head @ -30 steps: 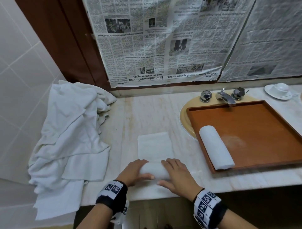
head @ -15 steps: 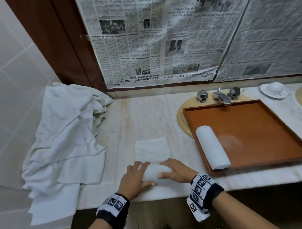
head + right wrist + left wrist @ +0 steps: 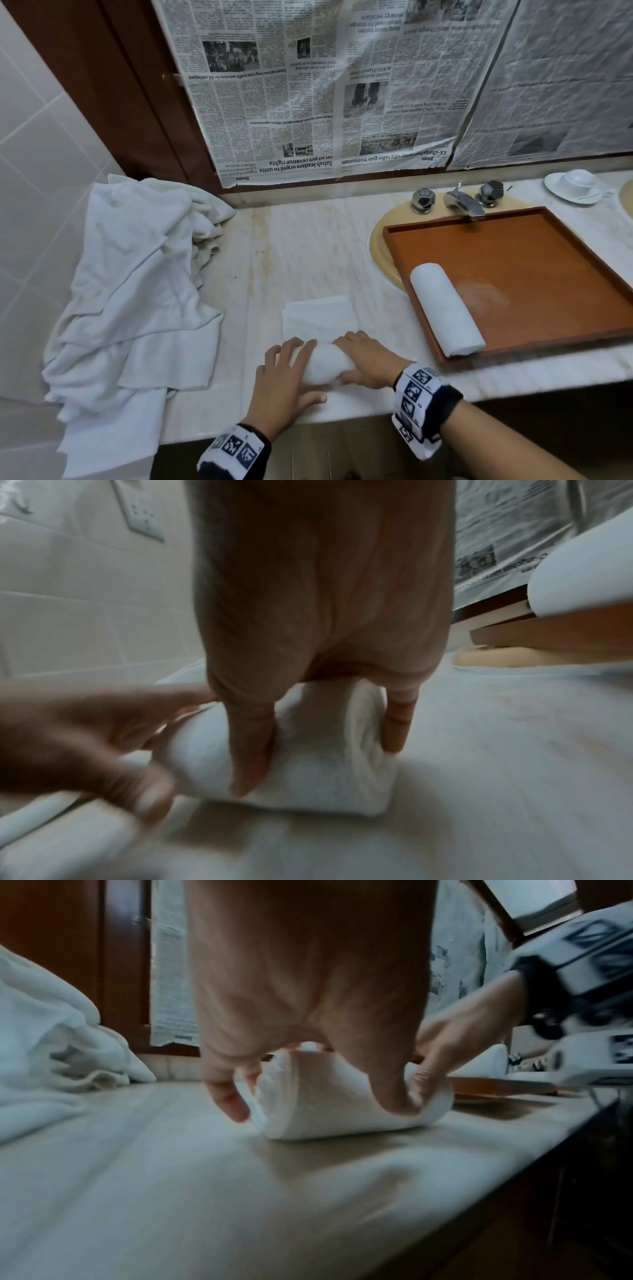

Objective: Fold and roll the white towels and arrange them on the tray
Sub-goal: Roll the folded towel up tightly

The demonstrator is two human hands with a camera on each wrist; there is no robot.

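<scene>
Both hands, left hand [image 3: 286, 380] and right hand [image 3: 368, 361], gripped the half-rolled towel [image 3: 325, 363] on the tabletop [image 3: 308, 246], left of the tray [image 3: 534, 260].

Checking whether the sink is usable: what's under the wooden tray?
The tray sits over a yellowish sink; only its left rim shows beside the tap. The basin is covered.

Both hands lie palm-down, side by side — left hand [image 3: 286, 378] and right hand [image 3: 368, 361], fingers curled.
</scene>
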